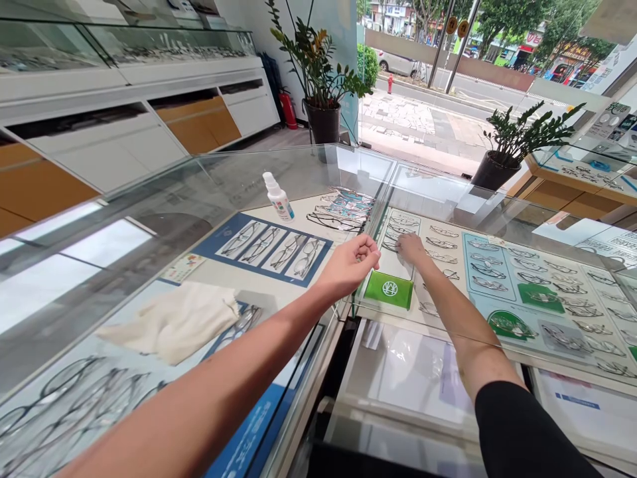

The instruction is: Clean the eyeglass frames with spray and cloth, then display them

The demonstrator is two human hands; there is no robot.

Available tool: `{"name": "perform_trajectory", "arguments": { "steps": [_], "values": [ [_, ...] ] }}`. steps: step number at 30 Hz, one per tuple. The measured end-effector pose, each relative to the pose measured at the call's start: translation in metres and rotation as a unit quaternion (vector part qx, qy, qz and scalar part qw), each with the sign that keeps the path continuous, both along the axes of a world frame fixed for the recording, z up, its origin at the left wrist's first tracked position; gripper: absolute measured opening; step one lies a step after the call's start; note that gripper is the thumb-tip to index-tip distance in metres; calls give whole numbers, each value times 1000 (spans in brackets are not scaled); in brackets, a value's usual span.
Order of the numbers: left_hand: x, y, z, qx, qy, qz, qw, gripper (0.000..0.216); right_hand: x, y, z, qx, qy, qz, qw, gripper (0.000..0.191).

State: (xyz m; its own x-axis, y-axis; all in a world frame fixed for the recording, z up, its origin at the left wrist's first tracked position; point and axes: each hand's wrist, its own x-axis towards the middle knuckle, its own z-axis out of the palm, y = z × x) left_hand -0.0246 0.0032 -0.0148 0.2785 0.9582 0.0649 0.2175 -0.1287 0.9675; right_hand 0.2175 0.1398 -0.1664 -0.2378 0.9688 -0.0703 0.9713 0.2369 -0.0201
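Note:
My left hand (354, 262) is held above the glass counter with its fingers curled in a loose fist, and nothing shows in it. Inside the right display case my right hand (410, 248) reaches down, its fingers closed at the end of a pair of eyeglasses (391, 243); the fingertips are partly hidden. More eyeglasses (404, 220) lie in a row just beyond it. A green packet (389, 289) with a white round emblem lies below both hands. Left of my left hand, a blue tray (212, 247) holds several eyeglasses on white panels.
A white spray bottle (279, 196) stands behind the blue tray, beside a cluster of eyeglasses (343, 209). A cream cloth (176, 320) lies crumpled at left. Glass edges (368, 232) separate the cases. An open drawer (398, 372) sits below. Potted plants (326, 123) stand behind.

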Motion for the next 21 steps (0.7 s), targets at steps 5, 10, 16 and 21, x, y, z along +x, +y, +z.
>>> {"name": "perform_trajectory", "arguments": {
  "steps": [5, 10, 16, 21],
  "values": [
    [0, 0, 1, -5, 4, -1, 1000, 14, 1, -1, 1, 4, -5, -4, 1000, 33],
    [0, 1, -1, -8, -1, -2, 1000, 14, 0, -4, 1, 8, 5, -3, 1000, 23],
    [0, 0, -2, -4, -3, -2, 1000, 14, -4, -10, -4, 17, 24, -3, 1000, 23],
    [0, 0, -1, -4, -3, 0, 1000, 14, -3, -12, -5, 25, 29, -17, 999, 25]
  ]
}}
